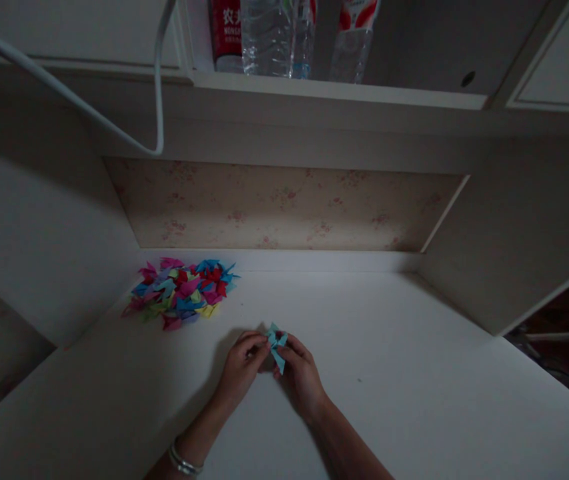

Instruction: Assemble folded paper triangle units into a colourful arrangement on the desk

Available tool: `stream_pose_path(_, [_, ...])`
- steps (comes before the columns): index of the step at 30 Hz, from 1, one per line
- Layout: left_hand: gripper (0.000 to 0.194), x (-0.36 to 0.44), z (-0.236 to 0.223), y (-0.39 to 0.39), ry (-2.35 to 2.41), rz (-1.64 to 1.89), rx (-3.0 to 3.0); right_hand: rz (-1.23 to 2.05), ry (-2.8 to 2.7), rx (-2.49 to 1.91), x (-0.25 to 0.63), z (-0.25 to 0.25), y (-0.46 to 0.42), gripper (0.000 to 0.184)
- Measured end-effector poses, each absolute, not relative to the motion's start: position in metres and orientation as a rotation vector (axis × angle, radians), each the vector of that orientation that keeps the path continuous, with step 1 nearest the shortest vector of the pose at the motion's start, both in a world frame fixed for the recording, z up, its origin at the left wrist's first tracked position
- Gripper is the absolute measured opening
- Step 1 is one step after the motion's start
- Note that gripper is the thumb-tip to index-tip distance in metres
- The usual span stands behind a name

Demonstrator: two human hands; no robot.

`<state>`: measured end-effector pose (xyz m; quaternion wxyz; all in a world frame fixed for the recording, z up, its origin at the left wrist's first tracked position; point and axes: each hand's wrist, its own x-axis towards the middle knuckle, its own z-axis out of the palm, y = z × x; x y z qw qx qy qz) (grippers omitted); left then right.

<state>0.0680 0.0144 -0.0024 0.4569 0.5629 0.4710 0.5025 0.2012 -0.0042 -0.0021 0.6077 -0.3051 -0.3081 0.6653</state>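
A small light-teal origami crane (275, 341) is held between both hands above the white desk (404, 400). My left hand (244, 362) pinches its left side with thumb and forefinger. On the other side, my right hand (301, 372) grips the folded paper, its thumb on the near face. One pointed tip sticks up and another points down toward me. The lower fingers of both hands are curled and partly hidden. A silver bangle circles my left wrist.
A pile of colourful origami cranes (184, 293) lies at the desk's back left. Overhead, a shelf (339, 93) holds plastic bottles (267, 40) and a red container (227, 30). A white lamp arm (89, 110) hangs at upper left. Side panels enclose the desk.
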Motion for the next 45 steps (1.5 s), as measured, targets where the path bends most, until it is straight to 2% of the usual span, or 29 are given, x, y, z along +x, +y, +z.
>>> stream_pose_path(17, [0.040, 0.068, 0.010, 0.012, 1.217, 1.166, 1.215, 1.537, -0.709, -0.750, 0.203, -0.006, -0.003, 0.032])
stream_pose_path(25, [0.040, 0.063, 0.011, 0.024, 1.223, 1.152, 1.160, 1.410, -0.548, -0.879, 0.202, -0.008, -0.003, 0.044])
stream_pose_path(32, [0.034, 0.097, 0.021, 0.104, 1.280, 1.001, 1.489, 1.396, -0.882, -0.999, 0.196, -0.011, -0.008, 0.031])
stream_pose_path(38, [0.025, 0.154, 0.021, 0.187, 1.334, 0.928, 1.693, 1.000, -1.609, -1.123, 0.197, 0.000, -0.012, 0.026])
stream_pose_path(45, [0.024, 0.193, 0.008, 0.239, 1.453, 0.853, 1.856, 0.932, -1.677, -1.144, 0.198, -0.012, -0.005, 0.025])
